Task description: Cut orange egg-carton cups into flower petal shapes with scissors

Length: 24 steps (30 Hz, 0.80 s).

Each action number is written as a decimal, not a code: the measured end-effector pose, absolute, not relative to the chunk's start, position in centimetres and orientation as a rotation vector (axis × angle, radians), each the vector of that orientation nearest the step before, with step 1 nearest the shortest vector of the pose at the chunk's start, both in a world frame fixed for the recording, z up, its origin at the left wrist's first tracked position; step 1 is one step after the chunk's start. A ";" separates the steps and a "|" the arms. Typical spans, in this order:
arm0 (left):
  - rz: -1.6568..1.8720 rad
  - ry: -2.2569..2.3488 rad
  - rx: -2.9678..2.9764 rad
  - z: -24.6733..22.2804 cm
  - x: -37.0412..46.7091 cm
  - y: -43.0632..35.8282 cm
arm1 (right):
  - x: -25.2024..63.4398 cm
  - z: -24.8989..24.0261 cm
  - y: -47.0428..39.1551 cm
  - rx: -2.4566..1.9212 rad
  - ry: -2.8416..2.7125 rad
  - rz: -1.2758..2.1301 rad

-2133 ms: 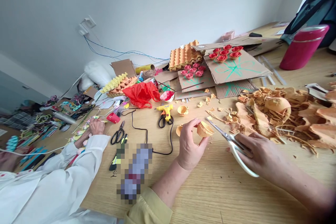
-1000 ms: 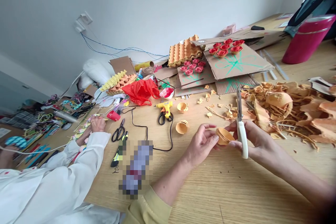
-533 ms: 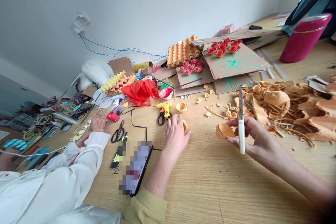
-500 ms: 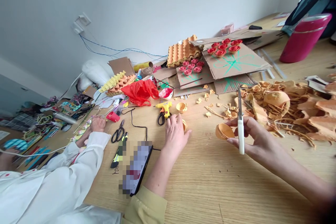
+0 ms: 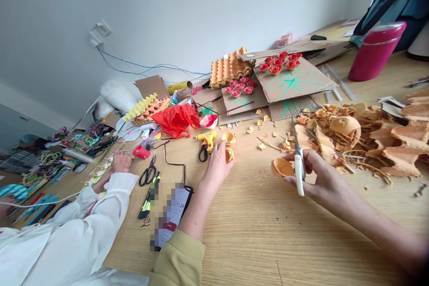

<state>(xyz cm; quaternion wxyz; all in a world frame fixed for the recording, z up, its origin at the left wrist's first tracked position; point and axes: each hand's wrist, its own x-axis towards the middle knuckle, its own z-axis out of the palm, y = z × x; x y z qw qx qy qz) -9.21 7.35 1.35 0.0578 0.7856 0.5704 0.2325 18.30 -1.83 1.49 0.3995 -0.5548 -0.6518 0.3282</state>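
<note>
Collecting seems the step — right hand point(image 5: 320, 173) closed on scissors point(image 5: 299, 173) and orange cup point(image 5: 282, 168), left hand point(image 5: 216, 164) curled at stacked cups point(image 5: 229, 155) (can't tell its grip); next likely calls for pinching them.

An orange pulp cup point(image 5: 282, 167) – thin-walled, layered at its edge – hangs tilted above the table, beside white-handled scissors point(image 5: 298, 170) pointing away. Another layered cup point(image 5: 229, 155), partly covered, sits further left.
</note>
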 end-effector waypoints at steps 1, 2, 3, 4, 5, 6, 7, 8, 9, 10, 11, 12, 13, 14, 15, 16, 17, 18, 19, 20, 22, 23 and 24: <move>0.750 1.721 2.388 1.3 -9.1 7.4 | 18.3 1.4 -1.8 -1.407 -1.653 0.834; 0.789 1.717 2.394 1.2 -9.0 7.4 | 18.3 1.3 -1.7 -1.408 -1.657 0.837; 0.819 1.711 2.398 1.2 -8.9 7.4 | 18.3 1.2 -1.7 -1.407 -1.661 0.839; 0.839 1.702 2.401 1.2 -8.8 7.4 | 18.3 1.2 -1.6 -1.406 -1.664 0.839; 0.851 1.687 2.404 1.1 -8.8 7.4 | 18.3 1.1 -1.6 -1.407 -1.666 0.837; 0.857 1.667 2.407 1.1 -8.8 7.4 | 18.3 1.1 -1.6 -1.407 -1.669 0.832; 0.859 1.646 2.412 1.1 -8.9 7.4 | 18.3 1.2 -1.7 -1.407 -1.672 0.824; 0.856 1.627 2.416 1.0 -8.9 7.5 | 18.3 1.2 -1.7 -1.406 -1.674 0.814; 0.852 1.613 2.419 1.0 -9.0 7.5 | 18.3 1.2 -1.7 -1.405 -1.677 0.804; 0.847 1.604 2.421 0.9 -9.0 7.5 | 18.3 1.3 -1.8 -1.405 -1.681 0.792; 0.839 1.600 2.423 0.8 -9.0 7.4 | 18.3 1.3 -1.8 -1.405 -1.688 0.781; 0.829 1.599 2.424 0.8 -9.0 7.4 | 18.3 1.2 -1.8 -1.405 -1.696 0.772; 0.818 1.602 2.427 0.8 -9.1 7.4 | 18.4 1.2 -1.8 -1.406 -1.703 0.763; 0.806 1.610 2.433 0.9 -9.1 7.3 | 18.4 1.1 -1.7 -1.408 -1.709 0.754; 0.794 1.625 2.439 1.0 -9.2 7.3 | 18.5 1.0 -1.7 -1.410 -1.713 0.747; 0.784 1.647 2.443 1.1 -9.3 7.2 | 18.5 1.0 -1.6 -1.413 -1.712 0.738; 0.771 1.672 2.446 1.1 -9.4 7.1 | 18.6 0.9 -1.5 -1.418 -1.708 0.731; 0.756 1.696 2.445 1.2 -9.6 7.1 | 18.6 0.9 -1.5 -1.424 -1.700 0.724; 0.735 1.710 2.443 1.2 -9.8 7.0 | 18.7 0.9 -1.4 -1.431 -1.694 0.718; 0.715 1.714 2.439 1.1 -10.0 6.9 | 18.7 0.9 -1.4 -1.441 -1.689 0.711; 0.687 1.698 2.430 1.0 -10.4 6.9 | 18.6 1.0 -1.3 -1.470 -1.689 0.690; 0.687 1.688 2.426 0.9 -10.5 6.9 | 18.6 1.0 -1.3 -1.486 -1.693 0.672; 0.703 1.683 2.422 1.0 -10.6 6.8 | 18.6 1.0 -1.3 -1.502 -1.700 0.647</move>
